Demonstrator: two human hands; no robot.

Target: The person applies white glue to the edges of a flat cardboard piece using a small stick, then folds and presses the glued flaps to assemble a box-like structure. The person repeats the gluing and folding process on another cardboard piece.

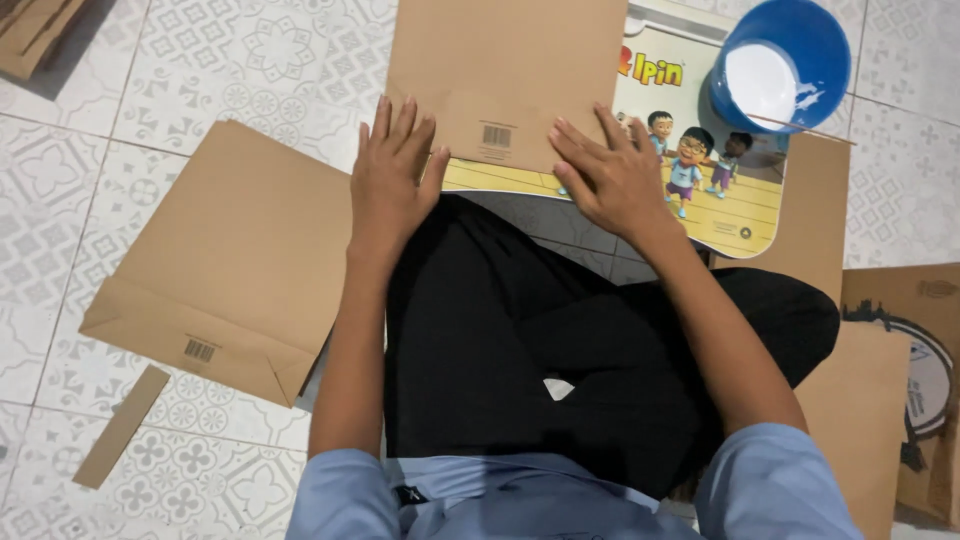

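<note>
head view | your left hand [392, 180] and right hand [612, 175] lie flat, fingers spread, gripping nothing, on the near edge of the brown paper bag [505, 75] | bag's long axis runs away from you, overlapping the cartoon board [720, 200] | bare floor tiles [250, 60] left of the bag

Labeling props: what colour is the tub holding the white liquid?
Blue tub, white liquid inside; head view, top right.

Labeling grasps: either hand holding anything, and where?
Nothing gripped. Left hand and right hand press flat on the folded bottom edge of the brown paper bag.
</note>
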